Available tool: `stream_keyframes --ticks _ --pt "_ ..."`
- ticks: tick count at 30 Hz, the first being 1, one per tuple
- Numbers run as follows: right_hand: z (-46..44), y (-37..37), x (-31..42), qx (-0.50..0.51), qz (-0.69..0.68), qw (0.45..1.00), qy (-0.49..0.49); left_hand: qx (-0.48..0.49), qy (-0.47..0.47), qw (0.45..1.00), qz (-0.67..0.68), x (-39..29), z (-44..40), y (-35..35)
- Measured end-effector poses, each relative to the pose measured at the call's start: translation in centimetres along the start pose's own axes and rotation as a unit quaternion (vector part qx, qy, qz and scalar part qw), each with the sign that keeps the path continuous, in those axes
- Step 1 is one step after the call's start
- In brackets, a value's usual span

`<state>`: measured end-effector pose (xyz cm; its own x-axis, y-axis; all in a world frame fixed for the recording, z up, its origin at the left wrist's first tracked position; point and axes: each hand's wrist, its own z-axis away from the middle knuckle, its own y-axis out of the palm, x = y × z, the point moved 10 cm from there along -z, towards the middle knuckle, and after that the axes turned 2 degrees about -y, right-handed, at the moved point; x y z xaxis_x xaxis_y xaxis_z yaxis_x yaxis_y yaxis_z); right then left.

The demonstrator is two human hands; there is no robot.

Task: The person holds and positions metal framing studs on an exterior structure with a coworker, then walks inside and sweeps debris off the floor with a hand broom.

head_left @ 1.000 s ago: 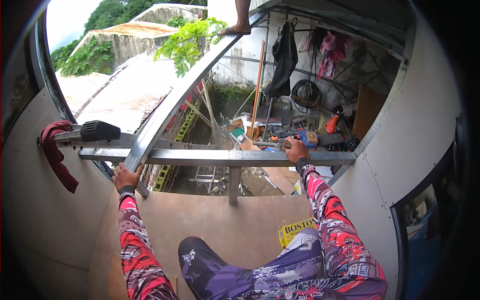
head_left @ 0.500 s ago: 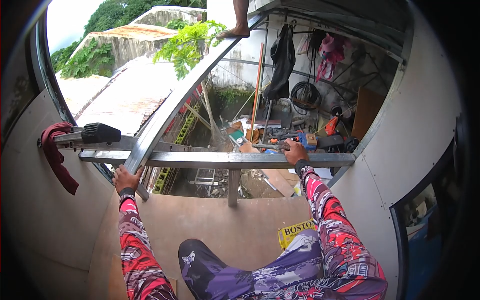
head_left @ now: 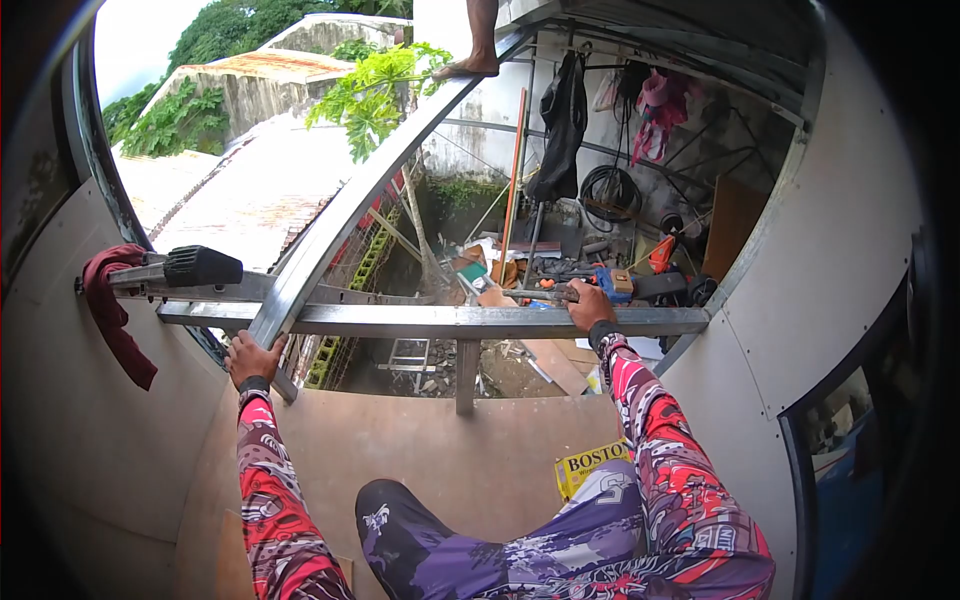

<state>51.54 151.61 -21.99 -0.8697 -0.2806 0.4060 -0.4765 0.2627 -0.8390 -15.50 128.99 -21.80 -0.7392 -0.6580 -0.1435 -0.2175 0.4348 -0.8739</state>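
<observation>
My left hand point(head_left: 255, 361) is closed around the lower end of a long, shiny metal beam point(head_left: 350, 215), fingers over its edge and thumb at its side. This beam slants up and away, lying across a horizontal metal crossbar point(head_left: 400, 319). My right hand point(head_left: 592, 306) rests at the crossbar's right part, fingers wrapped round a slim, greyish rod-like tool point(head_left: 540, 294) that points left just above the bar. Its exact kind is unclear. Another person's bare foot point(head_left: 468, 67) stands on the far upper end of the slanting beam.
A ladder point(head_left: 215, 285) with a dark red cloth point(head_left: 112, 315) leans at the left. Below the opening lie tools and scrap point(head_left: 560, 265). A yellow box marked BOSTO point(head_left: 592, 464) sits by my leg on the board floor point(head_left: 300, 450). A black bag point(head_left: 562, 130) hangs beyond.
Almost nothing differs. The tool in my right hand has shifted very slightly; my left hand, the slanting beam and the other person's foot keep their places.
</observation>
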Motion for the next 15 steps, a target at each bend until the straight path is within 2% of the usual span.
stream_keyframes --ticks 4,15 --pt "0.16 -0.52 0.42 -0.034 -0.006 0.999 -0.017 0.004 0.001 1.000 0.000 -0.12 0.03 -0.19" --pt "0.04 -0.13 -0.01 -0.038 -0.006 0.999 -0.023 0.011 -0.001 1.000 -0.004 -0.11 -0.03 -0.08"
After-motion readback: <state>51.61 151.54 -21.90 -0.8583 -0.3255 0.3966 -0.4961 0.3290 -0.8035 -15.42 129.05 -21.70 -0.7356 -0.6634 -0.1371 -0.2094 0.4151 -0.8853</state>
